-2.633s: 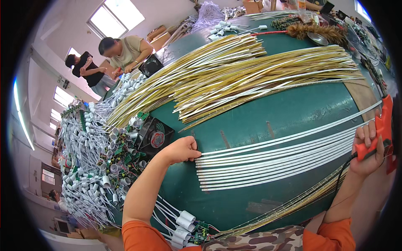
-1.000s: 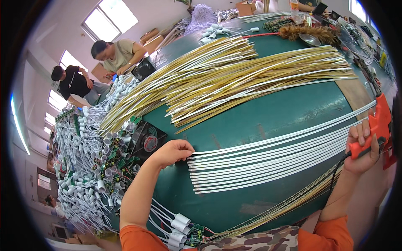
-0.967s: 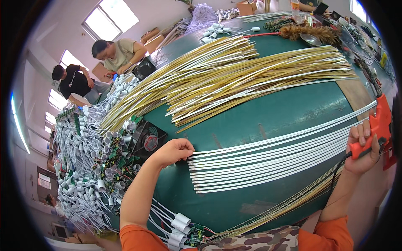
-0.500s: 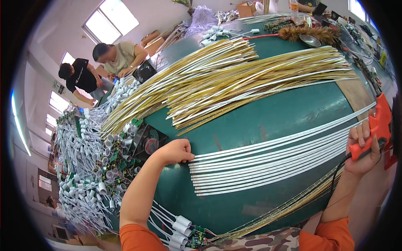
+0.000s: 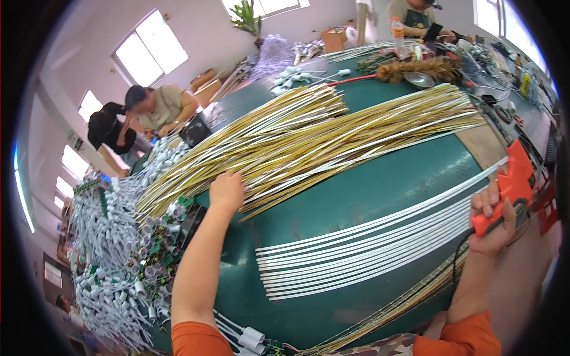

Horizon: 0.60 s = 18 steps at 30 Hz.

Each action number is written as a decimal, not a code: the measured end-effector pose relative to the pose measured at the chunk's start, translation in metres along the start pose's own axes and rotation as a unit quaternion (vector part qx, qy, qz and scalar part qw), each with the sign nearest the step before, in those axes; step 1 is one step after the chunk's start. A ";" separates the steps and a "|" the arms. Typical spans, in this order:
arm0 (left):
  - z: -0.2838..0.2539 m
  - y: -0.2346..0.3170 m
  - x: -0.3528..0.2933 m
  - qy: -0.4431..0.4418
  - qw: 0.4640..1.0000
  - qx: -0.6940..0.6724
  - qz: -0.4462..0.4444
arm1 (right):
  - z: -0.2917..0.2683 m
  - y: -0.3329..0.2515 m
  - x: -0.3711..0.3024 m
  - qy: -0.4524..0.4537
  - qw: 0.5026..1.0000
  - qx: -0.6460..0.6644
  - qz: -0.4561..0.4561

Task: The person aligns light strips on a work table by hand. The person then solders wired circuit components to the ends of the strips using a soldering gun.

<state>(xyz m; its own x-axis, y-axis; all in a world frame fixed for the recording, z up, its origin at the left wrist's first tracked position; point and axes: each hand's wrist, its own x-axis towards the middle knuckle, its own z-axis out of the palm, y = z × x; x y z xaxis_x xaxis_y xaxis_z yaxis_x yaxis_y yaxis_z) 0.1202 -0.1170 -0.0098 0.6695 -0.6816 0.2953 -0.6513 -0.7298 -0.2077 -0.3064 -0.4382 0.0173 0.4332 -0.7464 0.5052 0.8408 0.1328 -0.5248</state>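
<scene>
My left hand (image 5: 227, 191) reaches to the near left ends of a big heap of thin yellow and white strips (image 5: 356, 145). Its fingers bend away behind the back of the hand, so their grip is hidden. In my right hand (image 5: 496, 228) is a red gun-shaped tool (image 5: 515, 178) with a black cord, held by its handle at the right edge of the green table (image 5: 332, 213). Several white strips (image 5: 362, 255) lie side by side in a row between my hands, their right ends near the tool.
White lamp sockets with wires and small green circuit boards (image 5: 113, 249) are piled on the left. More thin strips (image 5: 392, 302) lie along the table's near edge. A bottle (image 5: 398, 29), a metal bowl (image 5: 419, 79) and a brown fluffy duster (image 5: 409, 70) stand far back. Other people work beyond the table.
My left hand has left the left end of the white row and moved up to the yellow and white heap. The right hand still holds the red tool. The view has shifted.
</scene>
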 end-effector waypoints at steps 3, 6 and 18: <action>-0.004 -0.013 0.002 -0.045 0.999 -0.005 -0.011 | 0.001 0.006 0.002 -0.020 0.999 0.029 0.015; -0.026 -0.014 0.001 0.113 0.992 -0.055 0.006 | 0.007 0.003 0.003 -0.003 1.000 0.027 0.009; -0.163 -0.006 0.024 0.476 0.868 -0.132 0.049 | 0.006 0.004 0.003 0.044 0.999 0.001 0.002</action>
<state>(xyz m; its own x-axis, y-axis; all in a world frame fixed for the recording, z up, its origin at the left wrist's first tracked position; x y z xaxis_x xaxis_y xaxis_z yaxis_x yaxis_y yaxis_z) 0.0821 -0.1206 0.1503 0.0900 -0.2959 0.9510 -0.8322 -0.5469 -0.0915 -0.3001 -0.4354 0.0211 0.4056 -0.8007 0.4408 0.8400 0.1365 -0.5251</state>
